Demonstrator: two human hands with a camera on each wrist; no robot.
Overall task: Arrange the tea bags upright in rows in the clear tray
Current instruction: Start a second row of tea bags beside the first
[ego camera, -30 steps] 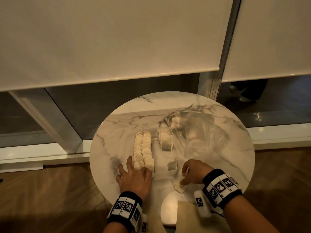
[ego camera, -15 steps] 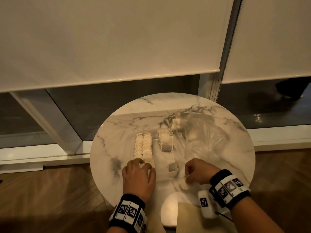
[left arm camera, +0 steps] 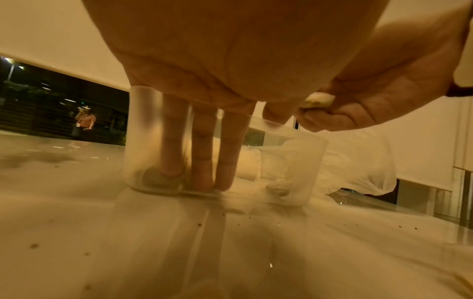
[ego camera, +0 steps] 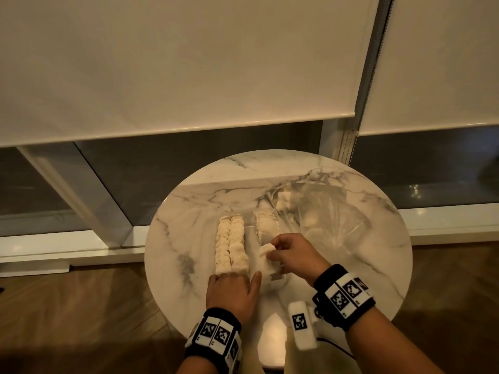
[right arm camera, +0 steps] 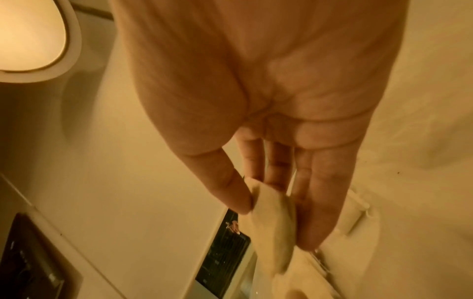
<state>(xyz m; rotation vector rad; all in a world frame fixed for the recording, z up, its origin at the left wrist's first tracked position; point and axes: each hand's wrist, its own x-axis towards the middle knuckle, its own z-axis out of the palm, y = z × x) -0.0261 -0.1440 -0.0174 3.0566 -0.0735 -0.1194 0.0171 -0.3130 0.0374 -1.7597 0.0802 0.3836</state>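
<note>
Lifting a tea bag (ego camera: 266, 249) off the tabletop (ego camera: 175, 238), now pinched in right-hand fingers (right arm camera: 239, 194), probably above the clear tray (left arm camera: 143, 141); left-hand fingers (left arm camera: 202, 153) straight against its near wall.

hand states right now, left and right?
Left hand: open, straight fingers pressed on the near end of the clear tray.
Right hand: holding a tea bag, pinched between thumb and fingers over the tray.
</note>
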